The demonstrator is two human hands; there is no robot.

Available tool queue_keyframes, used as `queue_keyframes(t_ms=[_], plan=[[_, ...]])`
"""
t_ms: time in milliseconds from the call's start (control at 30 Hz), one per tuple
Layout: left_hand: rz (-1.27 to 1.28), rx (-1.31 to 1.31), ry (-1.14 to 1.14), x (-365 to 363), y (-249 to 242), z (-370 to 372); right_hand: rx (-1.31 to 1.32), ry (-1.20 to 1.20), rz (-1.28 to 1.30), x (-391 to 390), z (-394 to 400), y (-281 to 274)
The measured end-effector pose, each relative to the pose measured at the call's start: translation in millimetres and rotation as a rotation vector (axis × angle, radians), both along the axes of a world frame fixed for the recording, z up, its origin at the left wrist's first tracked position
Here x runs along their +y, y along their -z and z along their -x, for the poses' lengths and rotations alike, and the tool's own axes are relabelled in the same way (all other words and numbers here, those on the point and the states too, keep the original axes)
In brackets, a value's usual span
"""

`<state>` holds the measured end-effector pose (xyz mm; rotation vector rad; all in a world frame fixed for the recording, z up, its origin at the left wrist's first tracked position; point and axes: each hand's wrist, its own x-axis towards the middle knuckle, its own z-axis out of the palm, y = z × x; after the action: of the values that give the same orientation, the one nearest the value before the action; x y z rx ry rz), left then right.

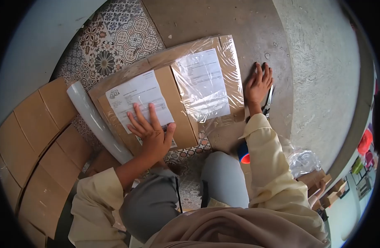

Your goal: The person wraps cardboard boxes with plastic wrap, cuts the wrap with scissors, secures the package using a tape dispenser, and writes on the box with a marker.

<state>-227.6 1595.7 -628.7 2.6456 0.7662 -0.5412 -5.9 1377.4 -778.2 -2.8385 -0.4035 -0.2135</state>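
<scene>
a brown concrete floor (206,18) is seen across the top centre of the frame, with a paler grey strip (318,74) along the right and a patterned tile surface (111,45) at upper left, shown again in the lower centre. the upper left corner is filled by a pale wall (45,49). in the centre a flat cardboard box (179,111) is laid; its contents are hidden. two printed sheets are borne on its top, the left sheet (142,97) lying flat and the right sheet (202,82) covered by shiny see-through film (233,78). the left sheet is pressed by the left hand (150,130), palm down with fingers spread, nothing being gripped. just beside the box's right edge, the right hand (259,84) is rested on the concrete, fingers mostly extended and slightly parted; by its palm and wrist lie scissors (269,101), and whether they are touched cannot be told. at left, a roll of film (99,122) is leaned along the box, next to stacked cartons (41,120). a blue tape roll (243,152) is placed below the right forearm's cuff, and crumpled plastic (303,161) at lower right, near small boxes (312,180) and another person's hand (321,188).
</scene>
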Motion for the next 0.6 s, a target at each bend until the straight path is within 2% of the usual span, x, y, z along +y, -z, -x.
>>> queue_keyframes(t_ms=[167, 233, 267, 300, 333, 367, 433, 500, 533, 567, 600], plan=[[0.218, -0.085, -0.101, 9, -14, 0, -0.051, -0.048, -0.022, -3, 2, 8], [0.277, -0.261, -0.013, 26, -16, 14, -0.033, -0.1, -0.023, -11, -11, 13], [0.22, -0.408, 0.035, 37, -16, 24, 0.037, -0.252, -0.143, -22, -24, 11], [0.484, -0.739, -0.094, 51, 2, 38, 0.336, -0.265, -0.217, -23, -26, -6], [0.579, -0.836, -0.294, 60, 4, 49, 0.634, -0.273, -0.292, -25, -26, -35], [0.707, -0.889, -0.446, 75, 6, 68, 0.697, -0.248, -0.484, -21, -7, -63], [0.516, -0.932, -0.53, 90, -4, 105, 0.71, -0.288, -0.551, -35, 30, -87], [0.468, -0.872, -0.7, 108, 11, 153, 0.821, -0.278, -0.614, -49, 77, -119], [0.492, -0.71, -0.876, 111, 17, 172, 0.803, -0.311, -0.475, -63, 91, -117], [0.514, -0.542, -1.049, 112, 26, 189, 0.837, -0.309, -0.467, -76, 100, -120], [0.648, -0.503, -1.185, 111, 45, 207, 0.873, -0.313, -0.454, -86, 108, -122]])
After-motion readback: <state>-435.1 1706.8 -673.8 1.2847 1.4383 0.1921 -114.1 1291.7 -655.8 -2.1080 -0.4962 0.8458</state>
